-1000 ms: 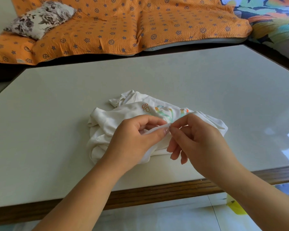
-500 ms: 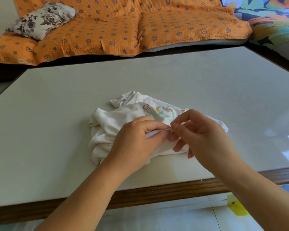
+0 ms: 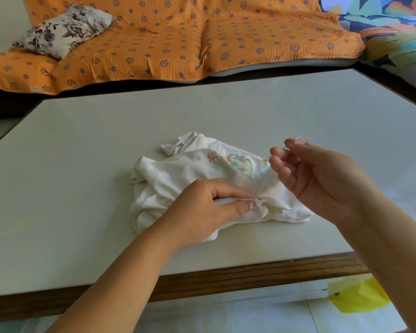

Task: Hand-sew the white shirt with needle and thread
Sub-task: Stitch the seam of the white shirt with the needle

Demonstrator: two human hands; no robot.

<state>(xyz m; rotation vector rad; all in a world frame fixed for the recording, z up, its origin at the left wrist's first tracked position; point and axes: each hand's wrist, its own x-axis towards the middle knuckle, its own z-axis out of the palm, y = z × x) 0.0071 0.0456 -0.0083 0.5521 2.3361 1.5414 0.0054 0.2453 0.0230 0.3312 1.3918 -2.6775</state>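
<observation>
On the near middle of the pale table [image 3: 94,152] the white shirt [image 3: 178,169] lies crumpled with its print facing up. Orange capitals read "SPIR" before a fold hides the rest, and a pastel green, orange and blue motif sits just to their right. The left hand [image 3: 202,207] rests on the near part of the shirt, thumb and forefinger pinching a small gathered fold at its near right edge. The right hand [image 3: 322,179] is raised above the shirt's right end, apart from the cloth. Its thumb and forefinger grip the needle [image 3: 299,137], whose thin tip points up and to the far right. A faint thread [image 3: 265,183] runs from the pinched fold up towards this hand. Beyond the table lie an orange patterned cover [image 3: 178,39] and a floral cushion [image 3: 65,30].
</observation>
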